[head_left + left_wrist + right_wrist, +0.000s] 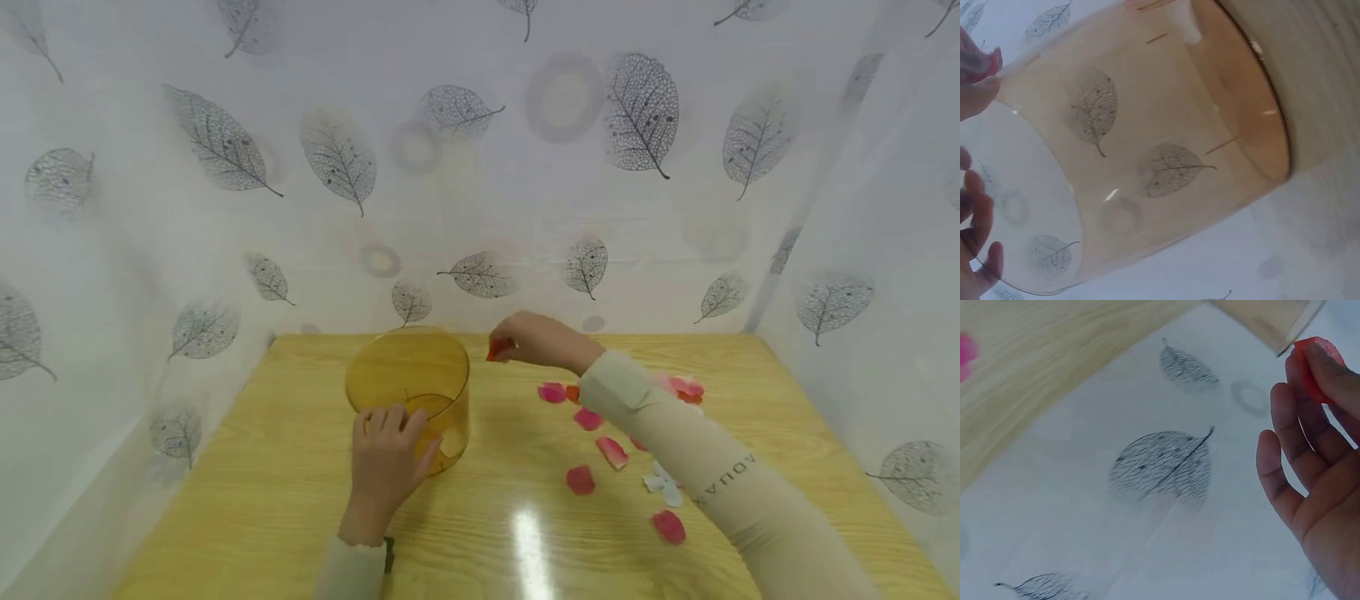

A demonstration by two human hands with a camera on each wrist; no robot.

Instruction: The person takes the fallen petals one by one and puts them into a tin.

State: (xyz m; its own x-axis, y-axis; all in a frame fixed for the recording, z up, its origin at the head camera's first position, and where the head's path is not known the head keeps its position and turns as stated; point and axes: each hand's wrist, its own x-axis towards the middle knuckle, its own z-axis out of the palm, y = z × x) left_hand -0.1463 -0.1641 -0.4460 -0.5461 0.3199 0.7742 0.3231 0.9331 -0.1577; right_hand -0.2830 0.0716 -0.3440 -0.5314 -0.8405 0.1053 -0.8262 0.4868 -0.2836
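Observation:
A see-through amber cylinder-shaped container [461,421] stands on the table, its wide mouth turned up. My left hand [384,462] holds its near rim, fingers hooked over the edge; in the left wrist view those fingers [980,228] curl at the rim. Raised just right of the container's mouth, my right hand [543,340] pinches a red petal [497,349] between thumb and fingertips. The right wrist view shows this petal [1315,372] close to the container's edge [1285,325], with the other fingers loosely bent.
Pink petals [612,452] and a white flower [663,485] lie scattered on the wooden table [285,500], right of the container. My right sleeve passes over some of them. White leaf-printed sheets [525,208] enclose the table at the back and sides.

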